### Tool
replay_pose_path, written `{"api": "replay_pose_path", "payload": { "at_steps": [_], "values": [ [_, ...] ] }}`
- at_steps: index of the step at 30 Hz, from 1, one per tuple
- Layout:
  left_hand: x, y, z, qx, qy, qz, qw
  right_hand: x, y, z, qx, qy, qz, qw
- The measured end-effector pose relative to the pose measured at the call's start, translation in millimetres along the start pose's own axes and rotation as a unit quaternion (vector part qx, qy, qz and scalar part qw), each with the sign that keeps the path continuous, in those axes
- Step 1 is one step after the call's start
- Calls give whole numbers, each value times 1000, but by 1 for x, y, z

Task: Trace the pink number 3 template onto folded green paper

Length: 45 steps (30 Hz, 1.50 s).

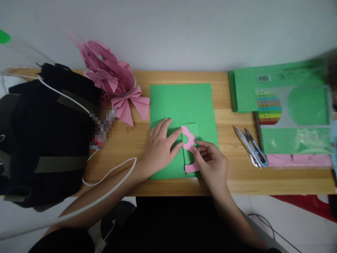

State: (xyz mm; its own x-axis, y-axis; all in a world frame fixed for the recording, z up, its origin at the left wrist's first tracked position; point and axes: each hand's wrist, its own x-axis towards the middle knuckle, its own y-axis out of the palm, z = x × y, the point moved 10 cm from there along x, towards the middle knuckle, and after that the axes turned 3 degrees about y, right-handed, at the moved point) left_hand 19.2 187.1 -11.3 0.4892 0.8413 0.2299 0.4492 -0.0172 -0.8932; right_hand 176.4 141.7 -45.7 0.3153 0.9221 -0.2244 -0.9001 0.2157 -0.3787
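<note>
A pink paper cutout [189, 143], curved like a numeral 2, lies over a small green paper rectangle [195, 128]. Both rest on a larger green sheet [180, 102] on the wooden table. My left hand [160, 146] lies with its fingers spread on the green sheet, index finger and thumb reaching the cutout's left edge. From the right, my right hand [210, 158] pinches the cutout's right edge between thumb and fingers. Part of the cutout's lower curve is hidden behind that hand.
Pink folded paper decorations [113, 77] stand at the back left, beside a black bag [52, 140]. A white cable [110, 193] crosses my left forearm. To the right lie a craft knife [244, 142], blue-handled thread snips [255, 147] and packs of green paper [295, 140].
</note>
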Motion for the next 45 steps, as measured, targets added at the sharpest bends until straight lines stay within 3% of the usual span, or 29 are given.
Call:
{"api": "replay_pose_path", "payload": {
  "at_steps": [15,45],
  "values": [
    [1,-1,-4,45,30,-5,999,1,-1,-1,9,-6,-7,1000],
    [1,2,-3,44,18,11,999,-1,-6,3,16,-30,-7,999]
  ]
}}
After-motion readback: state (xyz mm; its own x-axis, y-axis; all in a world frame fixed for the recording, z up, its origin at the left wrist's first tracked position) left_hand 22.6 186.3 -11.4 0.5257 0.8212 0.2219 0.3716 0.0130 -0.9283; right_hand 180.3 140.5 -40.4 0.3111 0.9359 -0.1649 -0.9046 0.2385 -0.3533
